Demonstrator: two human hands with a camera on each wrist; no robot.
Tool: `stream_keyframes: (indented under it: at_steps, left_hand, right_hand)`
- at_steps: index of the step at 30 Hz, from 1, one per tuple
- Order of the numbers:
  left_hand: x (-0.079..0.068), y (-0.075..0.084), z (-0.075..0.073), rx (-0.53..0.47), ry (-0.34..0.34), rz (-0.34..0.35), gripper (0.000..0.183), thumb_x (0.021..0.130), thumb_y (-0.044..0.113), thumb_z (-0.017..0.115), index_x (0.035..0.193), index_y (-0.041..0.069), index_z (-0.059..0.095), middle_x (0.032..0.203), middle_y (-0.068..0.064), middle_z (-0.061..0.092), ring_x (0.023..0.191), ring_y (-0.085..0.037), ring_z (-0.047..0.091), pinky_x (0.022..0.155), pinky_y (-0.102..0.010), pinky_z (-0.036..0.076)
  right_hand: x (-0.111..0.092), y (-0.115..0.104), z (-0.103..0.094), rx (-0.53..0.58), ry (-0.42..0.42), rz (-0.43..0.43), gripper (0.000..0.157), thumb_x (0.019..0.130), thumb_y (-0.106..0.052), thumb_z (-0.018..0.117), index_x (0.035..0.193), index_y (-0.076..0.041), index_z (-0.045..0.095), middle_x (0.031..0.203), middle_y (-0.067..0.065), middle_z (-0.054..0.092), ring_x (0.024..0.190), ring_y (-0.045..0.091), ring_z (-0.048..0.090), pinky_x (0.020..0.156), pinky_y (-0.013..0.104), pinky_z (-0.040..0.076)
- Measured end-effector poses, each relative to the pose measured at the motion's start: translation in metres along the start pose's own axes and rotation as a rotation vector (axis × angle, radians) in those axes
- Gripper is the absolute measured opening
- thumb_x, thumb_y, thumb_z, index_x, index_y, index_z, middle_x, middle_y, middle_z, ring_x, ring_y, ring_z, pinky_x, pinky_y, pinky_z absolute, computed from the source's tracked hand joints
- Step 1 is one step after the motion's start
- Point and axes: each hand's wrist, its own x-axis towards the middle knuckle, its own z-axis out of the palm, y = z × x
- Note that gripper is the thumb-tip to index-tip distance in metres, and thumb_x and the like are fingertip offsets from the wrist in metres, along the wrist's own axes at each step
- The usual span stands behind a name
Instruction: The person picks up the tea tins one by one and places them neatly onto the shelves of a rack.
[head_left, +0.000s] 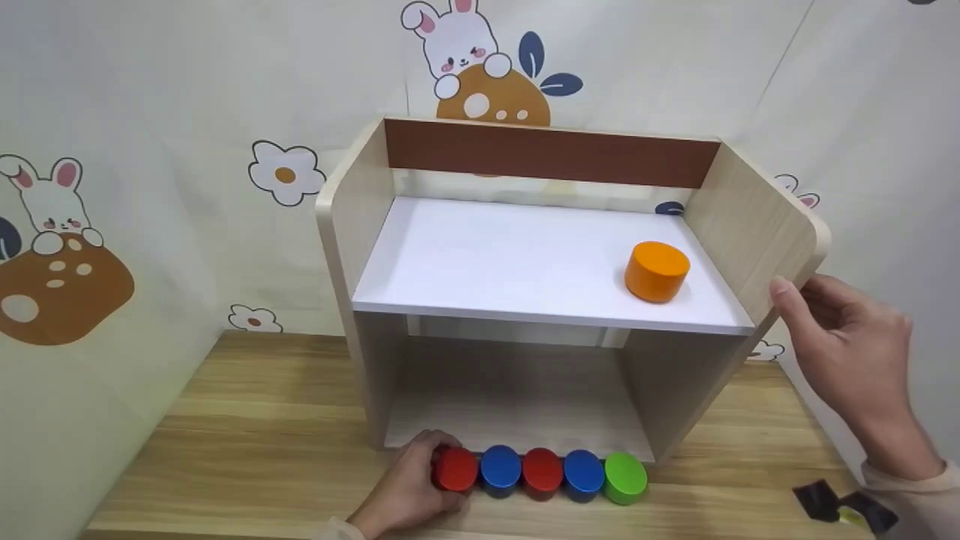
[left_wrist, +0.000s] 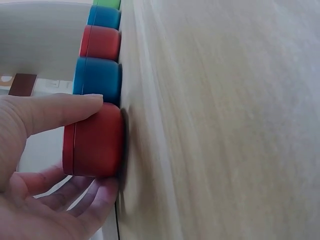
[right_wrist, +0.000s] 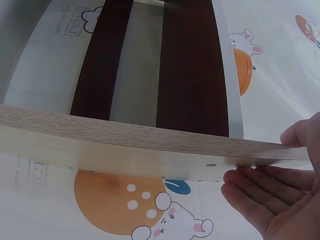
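Note:
My left hand [head_left: 411, 484] is around the leftmost red round tin [head_left: 457, 470], thumb on its near side and fingers about its far side. In the left wrist view that red tin [left_wrist: 97, 142] stands on the wood table, right beside a blue tin [left_wrist: 99, 80]. The row goes on with a blue tin [head_left: 500, 471], a red tin [head_left: 541, 473], another blue tin [head_left: 583, 474] and a green tin [head_left: 625, 478]. My right hand [head_left: 862, 345] holds the shelf's right side panel [head_left: 757, 225], thumb at the front edge and fingers along the outer face.
On the white upper board [head_left: 480, 255] of the two-level shelf sits an orange tin [head_left: 657, 271]. The tins line up before the lower board [head_left: 517, 390]. A small black item [head_left: 817, 500] lies on the table's [head_left: 247, 427] right. Behind hangs a printed cloth [head_left: 187, 90].

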Motion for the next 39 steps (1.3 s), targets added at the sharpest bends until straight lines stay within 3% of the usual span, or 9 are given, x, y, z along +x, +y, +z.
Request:
stream_keyframes:
  at_steps: [7, 13, 17, 20, 23, 34, 39]
  left_hand:
    - [-0.003, 0.010, -0.011, 0.010, 0.033, 0.018, 0.058, 0.063, 0.005, 0.090, 0.113, 0.003, 0.060, 0.108, -0.006, 0.061, 0.100, -0.026, 0.058, 0.091, -0.051, 0.051]
    - [-0.004, 0.027, -0.023, -0.032, 0.037, 0.037, 0.057, 0.062, 0.004, 0.089, 0.112, 0.000, 0.062, 0.104, -0.007, 0.063, 0.095, -0.025, 0.060, 0.086, -0.048, 0.054]
    - [-0.005, 0.043, -0.031, -0.051, 0.015, 0.039, 0.056, 0.064, 0.002, 0.086, 0.115, -0.001, 0.062, 0.103, -0.007, 0.064, 0.092, -0.024, 0.061, 0.084, -0.046, 0.055]
    - [-0.006, 0.057, -0.036, -0.046, 0.015, 0.039, 0.057, 0.064, 0.003, 0.086, 0.116, -0.001, 0.062, 0.103, -0.006, 0.063, 0.091, -0.024, 0.061, 0.083, -0.044, 0.055]
    - [-0.006, 0.072, -0.040, -0.026, 0.024, 0.049, 0.058, 0.063, 0.005, 0.087, 0.116, 0.000, 0.064, 0.101, -0.004, 0.063, 0.090, -0.022, 0.061, 0.082, -0.042, 0.054]
    - [-0.003, 0.120, -0.055, -0.030, -0.015, 0.085, 0.054, 0.065, 0.009, 0.088, 0.114, 0.004, 0.066, 0.101, 0.002, 0.061, 0.091, -0.021, 0.060, 0.081, -0.040, 0.052]
    - [-0.001, 0.135, -0.063, -0.014, -0.027, 0.104, 0.055, 0.066, 0.011, 0.090, 0.114, 0.006, 0.065, 0.101, 0.003, 0.061, 0.092, -0.018, 0.060, 0.082, -0.039, 0.051]
  right_hand:
    - [-0.001, -0.001, -0.001, -0.001, -0.016, -0.001, 0.032, 0.096, -0.020, 0.069, 0.113, 0.007, 0.073, 0.103, 0.027, 0.071, 0.080, -0.025, 0.054, 0.072, 0.001, 0.042]
    - [0.000, -0.001, -0.001, -0.010, -0.013, 0.019, 0.031, 0.095, -0.020, 0.070, 0.113, 0.005, 0.074, 0.103, 0.027, 0.072, 0.078, -0.024, 0.055, 0.070, 0.002, 0.042]
    - [0.000, 0.000, -0.001, -0.001, -0.004, 0.027, 0.028, 0.094, -0.020, 0.072, 0.110, 0.003, 0.076, 0.089, -0.011, 0.074, 0.076, -0.021, 0.058, 0.069, 0.003, 0.044]
    - [0.000, 0.001, -0.001, 0.012, -0.002, 0.028, 0.026, 0.094, -0.020, 0.072, 0.108, 0.002, 0.077, 0.081, -0.039, 0.059, 0.075, -0.019, 0.060, 0.068, 0.003, 0.045]
    - [0.000, 0.000, -0.001, 0.015, 0.000, 0.024, 0.026, 0.094, -0.020, 0.072, 0.108, 0.001, 0.077, 0.080, -0.043, 0.056, 0.075, -0.019, 0.060, 0.069, 0.003, 0.045]
    - [0.001, 0.001, -0.001, 0.012, 0.007, 0.012, 0.026, 0.093, -0.019, 0.073, 0.108, 0.001, 0.077, 0.086, -0.022, 0.067, 0.076, -0.019, 0.060, 0.070, 0.003, 0.045]
    - [0.001, 0.001, -0.001, 0.011, 0.008, 0.009, 0.025, 0.093, -0.019, 0.073, 0.107, 0.001, 0.077, 0.083, -0.032, 0.062, 0.076, -0.020, 0.060, 0.070, 0.003, 0.044]
